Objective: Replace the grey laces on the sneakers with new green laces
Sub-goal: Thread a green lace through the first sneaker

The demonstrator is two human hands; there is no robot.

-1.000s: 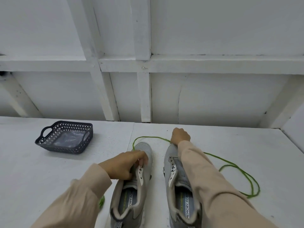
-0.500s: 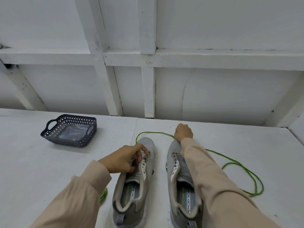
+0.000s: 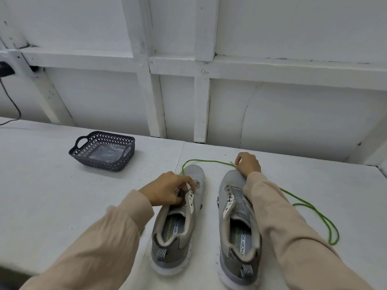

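Over the table (image 3: pixel 52 195), left hand (image 3: pixel 167 190) grips left sneaker (image 3: pixel 196 176); right hand (image 3: pixel 248 164) pinches green lace (image 3: pixel 211 161)

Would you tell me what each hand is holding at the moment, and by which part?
The right hand pinches the green lace near one end. The left hand grips the left sneaker at its front eyelets.

Your right sleeve (image 3: pixel 282 216) covers the right sneaker (image 3: pixel 232 181) on its 3 o'clock side and part of the green lace (image 3: pixel 206 161). Your left hand (image 3: pixel 165 191) hides the left sneaker (image 3: pixel 195 174) eyelets at its 11 o'clock. The basket (image 3: pixel 100 163) contents, at 10 o'clock, are blurred.
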